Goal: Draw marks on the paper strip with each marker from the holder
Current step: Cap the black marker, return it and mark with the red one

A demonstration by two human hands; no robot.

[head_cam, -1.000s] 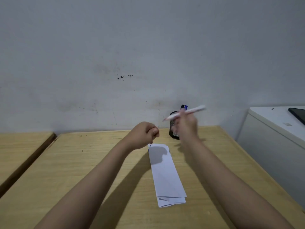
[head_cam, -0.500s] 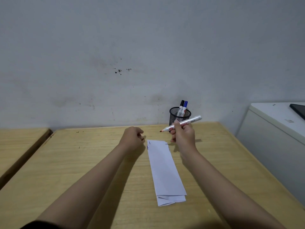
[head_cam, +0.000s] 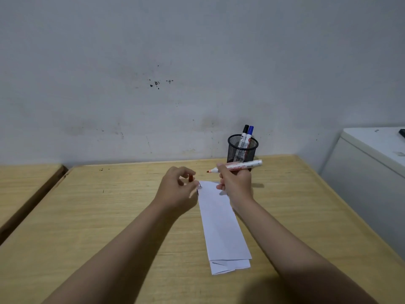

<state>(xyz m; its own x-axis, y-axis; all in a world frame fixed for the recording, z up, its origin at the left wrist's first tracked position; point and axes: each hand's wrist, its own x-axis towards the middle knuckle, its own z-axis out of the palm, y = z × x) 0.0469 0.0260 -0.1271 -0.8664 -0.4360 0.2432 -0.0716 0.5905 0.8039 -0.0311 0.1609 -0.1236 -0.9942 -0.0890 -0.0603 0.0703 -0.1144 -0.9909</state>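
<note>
A folded white paper strip lies lengthwise on the wooden table. My right hand grips an uncapped red marker, held level above the strip's far end with its tip pointing left. My left hand sits at the strip's far left corner and pinches the marker's small red cap. A black mesh holder stands at the table's back edge, behind my right hand. A black-capped marker and a blue-capped marker stand in it.
A grey wall rises right behind the table. A second wooden table sits to the left across a narrow gap. A white cabinet stands to the right, with a dark flat object on its top edge.
Both hands have come down from in front of the holder to the strip's far end. The marker has levelled out, its red tip now bare, and the cap shows in my left hand.
</note>
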